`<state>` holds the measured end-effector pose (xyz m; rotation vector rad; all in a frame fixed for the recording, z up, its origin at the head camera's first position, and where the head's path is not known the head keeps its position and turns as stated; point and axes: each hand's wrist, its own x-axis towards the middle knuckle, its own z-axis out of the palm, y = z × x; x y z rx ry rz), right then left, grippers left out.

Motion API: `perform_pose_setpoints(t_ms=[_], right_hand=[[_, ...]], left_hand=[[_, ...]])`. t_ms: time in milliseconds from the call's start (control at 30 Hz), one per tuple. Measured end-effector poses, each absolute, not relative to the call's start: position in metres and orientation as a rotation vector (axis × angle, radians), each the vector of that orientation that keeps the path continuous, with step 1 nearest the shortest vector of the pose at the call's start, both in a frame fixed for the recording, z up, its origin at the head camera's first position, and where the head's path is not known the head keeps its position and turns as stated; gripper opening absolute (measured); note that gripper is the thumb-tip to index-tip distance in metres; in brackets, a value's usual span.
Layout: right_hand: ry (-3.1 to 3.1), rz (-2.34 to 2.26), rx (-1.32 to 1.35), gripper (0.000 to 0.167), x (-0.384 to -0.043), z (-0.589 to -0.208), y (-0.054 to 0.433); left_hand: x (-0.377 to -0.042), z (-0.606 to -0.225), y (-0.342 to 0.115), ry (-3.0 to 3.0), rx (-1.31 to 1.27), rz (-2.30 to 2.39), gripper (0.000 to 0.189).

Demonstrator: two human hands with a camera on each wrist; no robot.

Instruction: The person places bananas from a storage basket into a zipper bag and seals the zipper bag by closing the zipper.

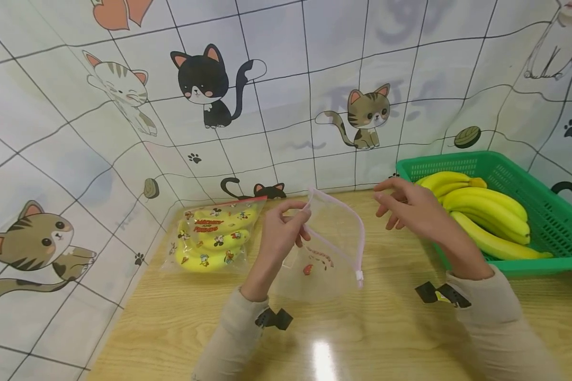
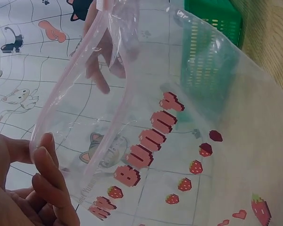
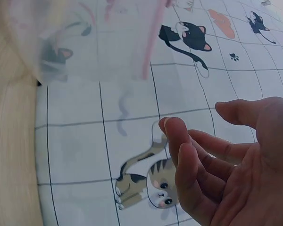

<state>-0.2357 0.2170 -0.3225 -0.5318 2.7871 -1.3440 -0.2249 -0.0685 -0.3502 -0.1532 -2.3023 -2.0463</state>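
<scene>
The left hand (image 1: 286, 227) has thumb and fingers pinched together on the edge of a clear zip bag (image 1: 336, 225), right at its pale pink zip strip (image 1: 362, 227). The bag spreads from those fingertips toward the right hand, its mouth gaping, the two sides of the strip standing apart. A white slider (image 1: 359, 276) sits at the end of the strip nearer the person, and red lettering (image 2: 148, 136) with little strawberries runs across the film — I can read "BUNNY" on it. The right hand (image 1: 410, 203) is up in the air beside the bag's mouth, not touching it, fingers loosely bent, thumb apart from them, holding nothing. Just right of that hand is a green basket (image 1: 500, 159) with several yellow bananas (image 1: 488, 203) lying in it. Left of the left hand, well apart from the basket, a second clear bag (image 1: 209, 225), red along its top and printed with cartoon figures, lies with bananas inside. Under both hands is a wood-grain table (image 1: 376, 338) — and beyond them rises a white wall covering (image 1: 286, 116) with a black grid and cartoon cats. Each beige sleeve (image 1: 238, 328) has black pieces near the cuff.
</scene>
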Motion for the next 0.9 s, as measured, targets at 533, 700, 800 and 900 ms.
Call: perform_pose_setpoints(t_ms=[533, 700, 800, 900], right_hand=[[2.955, -1.051, -0.431, 0.048, -0.261, -0.270, 0.275], [3.025, -0.874, -0.420, 0.050, -0.288, -0.265, 0.300], [3.042, -0.761, -0.421, 0.051, -0.305, -0.267, 0.315], [3.048, -0.646, -0.406, 0.050, -0.320, -0.272, 0.329]], left_hand=[[-0.224, -0.352, -0.075, -2.318, -0.119, -2.029, 0.025], [-0.223, -0.351, -0.075, -2.316, -0.123, -2.028, 0.024], [-0.224, -0.351, -0.075, -2.316, -0.129, -2.024, 0.024], [-0.224, -0.351, -0.074, -2.317, -0.132, -2.026, 0.024]])
